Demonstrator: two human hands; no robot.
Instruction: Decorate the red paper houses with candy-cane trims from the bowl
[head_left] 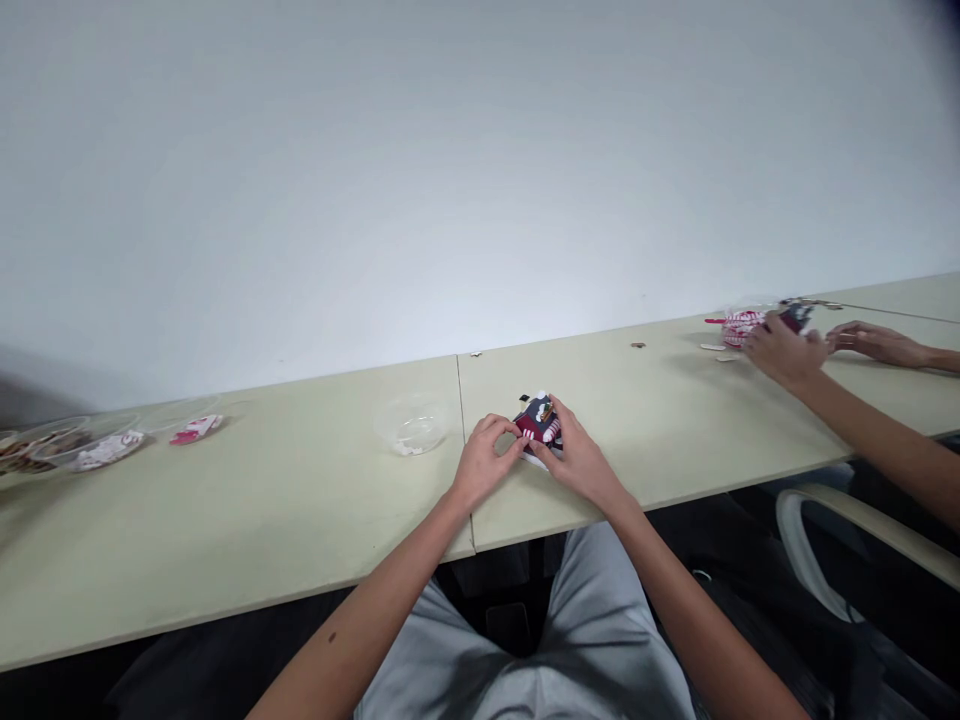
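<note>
At the left end of a pale bench (285, 520), clear bowls hold brown pieces (64, 440), white pieces (109, 452) and pink-and-white pieces (196, 430). A clear bowl (415, 432) stands near the seam, left of a seated person's left hand (486, 462), whose thumb and forefinger pinch the near-left edge of a small dark-and-red printed piece (535, 418). The piece lies between the hands, right and slightly far of the left grip, left and far of the right. Both hands touch it, so neither is nearer; its long axis cannot be told under the fingers. The right hand (583, 458) grasps its right side. Farther right, a co-worker's hands (787, 352) work beside a red-and-white striped bundle (742, 328).
</note>
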